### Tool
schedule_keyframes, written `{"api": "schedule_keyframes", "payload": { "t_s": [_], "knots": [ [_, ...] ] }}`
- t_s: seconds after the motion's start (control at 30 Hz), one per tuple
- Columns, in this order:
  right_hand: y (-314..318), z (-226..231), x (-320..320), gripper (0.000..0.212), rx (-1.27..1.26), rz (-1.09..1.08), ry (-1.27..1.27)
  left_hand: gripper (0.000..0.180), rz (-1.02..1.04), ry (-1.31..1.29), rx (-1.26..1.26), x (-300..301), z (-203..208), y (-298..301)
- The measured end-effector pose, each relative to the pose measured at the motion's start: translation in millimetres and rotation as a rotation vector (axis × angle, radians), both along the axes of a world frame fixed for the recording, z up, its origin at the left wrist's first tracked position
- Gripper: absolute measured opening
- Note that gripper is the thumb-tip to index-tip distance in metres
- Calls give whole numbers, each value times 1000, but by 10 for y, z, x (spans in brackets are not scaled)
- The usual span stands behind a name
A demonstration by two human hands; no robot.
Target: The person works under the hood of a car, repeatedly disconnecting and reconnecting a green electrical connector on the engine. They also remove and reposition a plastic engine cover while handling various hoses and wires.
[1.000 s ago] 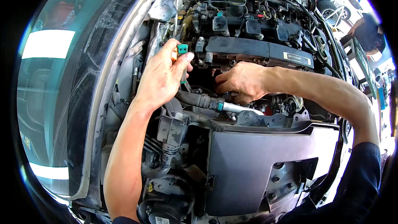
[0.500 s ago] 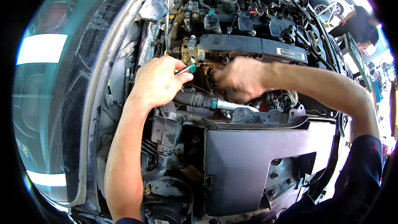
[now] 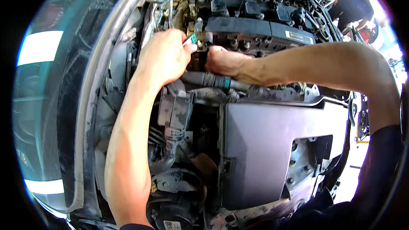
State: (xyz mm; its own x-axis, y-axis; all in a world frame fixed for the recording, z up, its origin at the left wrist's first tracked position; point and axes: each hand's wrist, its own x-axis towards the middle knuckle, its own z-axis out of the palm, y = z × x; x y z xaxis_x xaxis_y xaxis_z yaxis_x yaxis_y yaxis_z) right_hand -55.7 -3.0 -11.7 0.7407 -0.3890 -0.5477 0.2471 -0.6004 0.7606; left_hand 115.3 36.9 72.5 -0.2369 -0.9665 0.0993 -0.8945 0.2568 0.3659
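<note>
My left hand (image 3: 164, 55) is closed around a small silver rod with a green end (image 3: 192, 39), pinched between thumb and fingers at the left end of the engine (image 3: 238, 26). Just to its right, my right hand (image 3: 228, 62) reaches in below the long black engine cover strip (image 3: 249, 28). Its fingers are curled together; what they grip, if anything, is hidden in the gap. Under both hands runs a dark hose with a blue-green band (image 3: 208, 79).
A large black plastic box (image 3: 255, 145) fills the near right of the bay. Nearer left stand a ribbed black duct (image 3: 174, 135) and a round black part (image 3: 170, 213). The car's windscreen (image 3: 40, 115) lies along the left. Another person (image 3: 352, 6) is at the far right.
The blurred right hand has come left and settled close beside the left hand. The left hand still holds the silver rod. My view has shifted; a co-worker's arm at the top is out of sight.
</note>
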Motion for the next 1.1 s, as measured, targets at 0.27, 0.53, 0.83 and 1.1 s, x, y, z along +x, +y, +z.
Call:
{"api": "schedule_keyframes", "payload": {
  "t_s": [0.27, 0.53, 0.83, 1.1],
  "knots": [
    [-86, -3, 35, 32, -155, -103, -97, 35, -326, -183, 50, 33, -128, -139],
    [-203, 222, 189, 20, 167, -351, -570, 34, -258, -120, 256, 33, -34, -146],
    [-214, 379, 109, 21, 57, -251, -512, 34, -262, -25, 70, -66, -120, -211],
    [-227, 435, 130, 22, 43, -222, -498, 35, -244, 29, 32, -109, -145, -175]
  ]
}}
